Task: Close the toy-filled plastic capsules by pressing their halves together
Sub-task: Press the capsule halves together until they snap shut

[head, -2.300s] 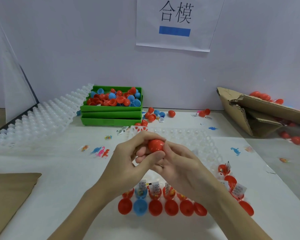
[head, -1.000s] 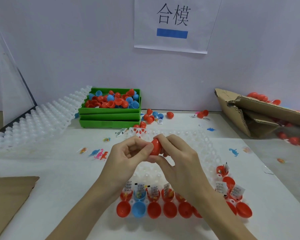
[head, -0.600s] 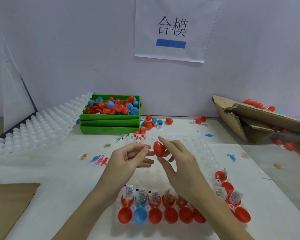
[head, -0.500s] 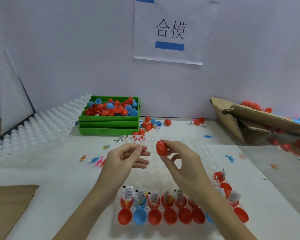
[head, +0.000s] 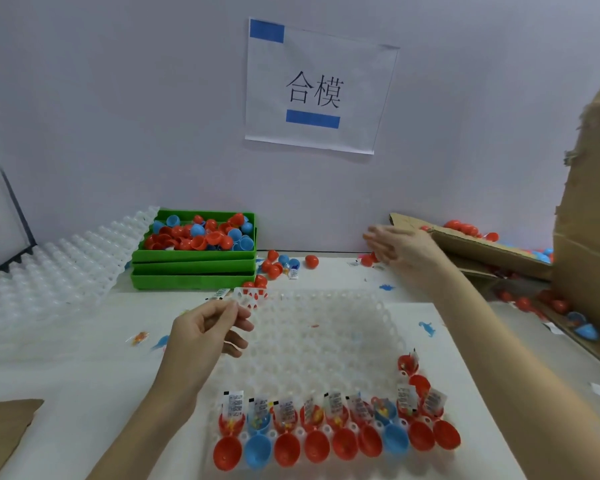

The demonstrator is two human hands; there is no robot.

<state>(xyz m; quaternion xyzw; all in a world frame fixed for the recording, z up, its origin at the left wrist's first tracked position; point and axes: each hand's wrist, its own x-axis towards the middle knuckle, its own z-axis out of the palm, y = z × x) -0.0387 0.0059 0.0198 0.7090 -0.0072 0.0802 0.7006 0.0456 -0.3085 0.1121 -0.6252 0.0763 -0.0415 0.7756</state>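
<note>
A white worktop (head: 66, 393) filled the lower frame, backed by a pale wall carrying a paper sign (head: 317, 88) at upper centre. A tall cardboard box (head: 589, 216) rose along the right edge, and a flattened cardboard flap (head: 471, 240) lay at centre right with red capsules behind it. A clear moulded tray (head: 312, 341) sat at centre, its far cells bare. Another stack of white moulded trays (head: 59, 271) leaned at the left. Green bins (head: 194, 271) at centre left held loose red and blue capsule halves (head: 201, 233).

The right hand (head: 400, 245) reached to the centre right of the frame near the cardboard flap, blurred, its fingers spread wide and holding nothing that could be made out. The left hand (head: 205, 332) hovered over the clear tray's left edge, its fingers loosely curled and gripping nothing.

The open toy-filled capsules (head: 333, 417) stood in a row along the tray's near edge at lower centre, with paper slips sticking up from them, and their matching red and blue lids (head: 336, 448) lay in front. A few more filled capsules climbed the tray's right side. Small toy dinosaurs (head: 426, 328) were scattered on the worktop.
</note>
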